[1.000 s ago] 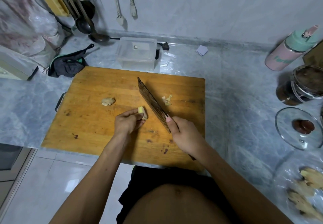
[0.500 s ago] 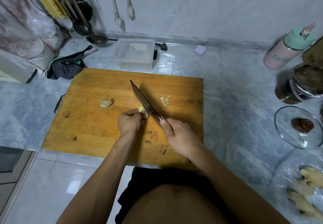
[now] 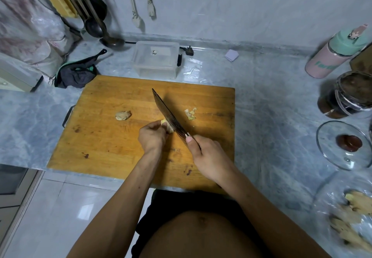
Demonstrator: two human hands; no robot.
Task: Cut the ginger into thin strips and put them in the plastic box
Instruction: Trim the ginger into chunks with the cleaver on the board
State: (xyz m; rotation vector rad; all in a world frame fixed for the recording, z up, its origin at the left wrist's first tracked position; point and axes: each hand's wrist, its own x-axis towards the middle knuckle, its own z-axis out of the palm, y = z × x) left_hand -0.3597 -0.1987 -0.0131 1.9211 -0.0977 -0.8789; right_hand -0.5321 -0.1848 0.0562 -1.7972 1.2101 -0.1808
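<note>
The left hand curled its fingers around a small piece of ginger near the middle of the wooden board. The right hand gripped the handle of a dark knife, whose blade lay against the ginger's right side. A few cut bits sat to the right of the blade. Another ginger lump sat to the left. The plastic box stood above the board, upper middle of the frame.

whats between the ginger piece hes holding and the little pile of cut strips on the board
The knife blade lies between them in the head view, slanting across the cutting board: the held ginger sits against its left side, and the cut strips lie apart to its right.
</note>
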